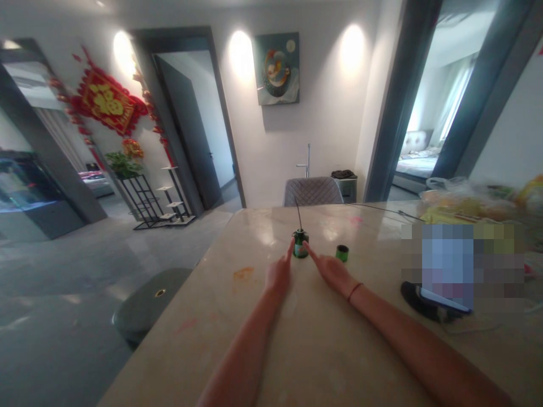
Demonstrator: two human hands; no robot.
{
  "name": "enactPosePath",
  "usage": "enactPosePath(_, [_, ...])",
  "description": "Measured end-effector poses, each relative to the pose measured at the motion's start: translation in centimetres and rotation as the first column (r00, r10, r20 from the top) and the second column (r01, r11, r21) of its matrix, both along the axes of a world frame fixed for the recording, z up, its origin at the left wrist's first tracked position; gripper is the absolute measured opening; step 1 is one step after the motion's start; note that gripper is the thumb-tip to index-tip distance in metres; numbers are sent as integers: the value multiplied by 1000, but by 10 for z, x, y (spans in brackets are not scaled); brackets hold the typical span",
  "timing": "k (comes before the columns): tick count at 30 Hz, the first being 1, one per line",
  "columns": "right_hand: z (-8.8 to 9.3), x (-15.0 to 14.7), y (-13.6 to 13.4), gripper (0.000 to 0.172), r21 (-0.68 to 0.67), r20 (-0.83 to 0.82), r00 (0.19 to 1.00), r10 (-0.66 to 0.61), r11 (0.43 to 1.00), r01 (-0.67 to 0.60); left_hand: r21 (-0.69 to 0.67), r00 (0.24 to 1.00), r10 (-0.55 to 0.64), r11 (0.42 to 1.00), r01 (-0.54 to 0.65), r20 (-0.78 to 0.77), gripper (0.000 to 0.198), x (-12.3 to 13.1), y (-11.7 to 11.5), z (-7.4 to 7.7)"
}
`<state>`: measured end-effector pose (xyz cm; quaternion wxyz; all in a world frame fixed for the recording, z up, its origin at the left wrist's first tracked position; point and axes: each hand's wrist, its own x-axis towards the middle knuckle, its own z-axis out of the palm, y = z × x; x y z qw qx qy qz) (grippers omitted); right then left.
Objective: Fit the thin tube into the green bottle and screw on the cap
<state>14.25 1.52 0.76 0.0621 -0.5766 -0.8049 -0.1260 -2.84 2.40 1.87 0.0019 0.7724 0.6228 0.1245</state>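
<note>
While my left hand [278, 276] and right hand [331, 271] pointed, the bottle [300, 251] stood between. I couldn't tell whether my grip pinched it.

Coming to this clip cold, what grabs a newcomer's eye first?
Probably the small dark-green bottle near the table's far edge, a thin dark stick rising from it, with the left hand and right hand each pointing an index finger at it. Next, likely the large red-and-gold hanging on the wall at upper left, then the framed picture between two bright wall glows.
</note>
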Motion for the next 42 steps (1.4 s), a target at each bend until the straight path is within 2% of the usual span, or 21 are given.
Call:
enactPosePath(4, [-2,7,-1,68,-7,44,999,13,1000,-13,-52,995,1,999,-7,-103,71,2,3,0])
enactPosePath(7, [2,14,2,64,-5,-15,1000,-13,1000,12,-64,999,2,998,-5,-50,67,0,3,-2])
enactPosePath(10, [18,14,12,54,57,-249,968,-43,997,59,-42,998,1,999,2,68,59,-4,1,-3])
enactPosePath(12, [34,10,27,46,94,-446,894,-37,992,88,-23,993,9,1000,-6,115,45,-5,0,-2])
enactPosePath(14, [50,3,46,38,41,-582,812,-41,996,79,-16,992,20,1000,-18,123,40,-5,0,-1])
enactPosePath(16, [64,-5,66,36,-25,-643,764,-42,999,34,-15,992,19,1000,-17,124,48,-6,-1,-1])
enactPosePath(19, [76,-12,89,31,-79,-612,790,-26,996,-29,-25,990,-6,1000,10,138,51,-6,0,-1])
enactPosePath(23, [82,-12,96,23,-83,-508,860,51,991,-108,-33,990,-35,999,40,140,51,-7,0,-2])
enactPosePath(32, [95,-20,80,19,-16,-261,965,14,1000,-19,-50,991,-31,998,37,130,47,-5,-1,-1])
enactPosePath(39, [108,-19,89,13,-190,-215,973,82,974,-124,-68,993,-32,997,40,113,46,-4,-1,1])
enactPosePath(42, [115,-20,89,13,-240,-199,975,98,960,-146,-52,990,-50,997,57,131,39,-4,-2,1])
